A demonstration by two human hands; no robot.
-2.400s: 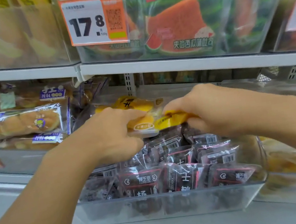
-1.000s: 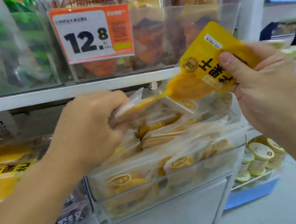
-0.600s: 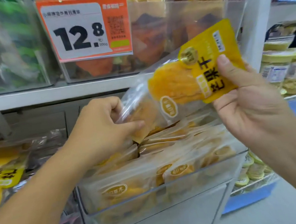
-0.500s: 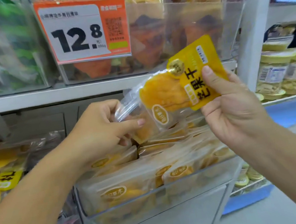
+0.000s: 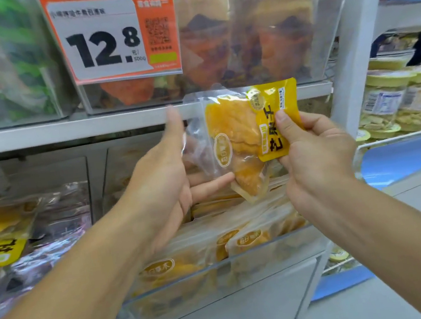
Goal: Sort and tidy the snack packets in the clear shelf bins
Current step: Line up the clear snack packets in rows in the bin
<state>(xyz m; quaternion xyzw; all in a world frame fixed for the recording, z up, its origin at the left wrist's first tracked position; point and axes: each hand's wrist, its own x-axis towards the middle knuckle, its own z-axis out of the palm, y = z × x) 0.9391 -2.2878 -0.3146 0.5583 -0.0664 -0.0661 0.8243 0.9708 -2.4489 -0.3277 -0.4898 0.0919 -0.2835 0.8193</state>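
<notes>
We hold one mango packet (image 5: 244,138) in front of the shelf edge (image 5: 63,130), above the clear bin (image 5: 220,269). The packet is a flat pouch of glossy film: its left part is transparent and shows wrinkled orange-yellow fruit slices, its right part is an opaque yellow panel with black characters. Our right hand (image 5: 315,154) grasps the packet, the thumb pressed on the yellow panel and the other fingers curled behind it. Our left hand (image 5: 163,177) is released, its fingers straight and spread; the lower fingers reach under the transparent part and appear to touch its bottom edge, though blur prevents certainty.

Below both hands, the clear bin is a rigid, straight-walled plastic box. It contains a loose pile of like pouches (image 5: 242,236) with oval gold labels, lying flat and overlapping.

Above the hands, an orange and white price tag (image 5: 112,37) reading 12.8 hangs on the front of an upper clear bin (image 5: 321,33) filled with bagged brown and orange goods. Right of the right hand, round plastic tubs (image 5: 386,103) with pale lids stand stacked on a neighbouring shelf.
</notes>
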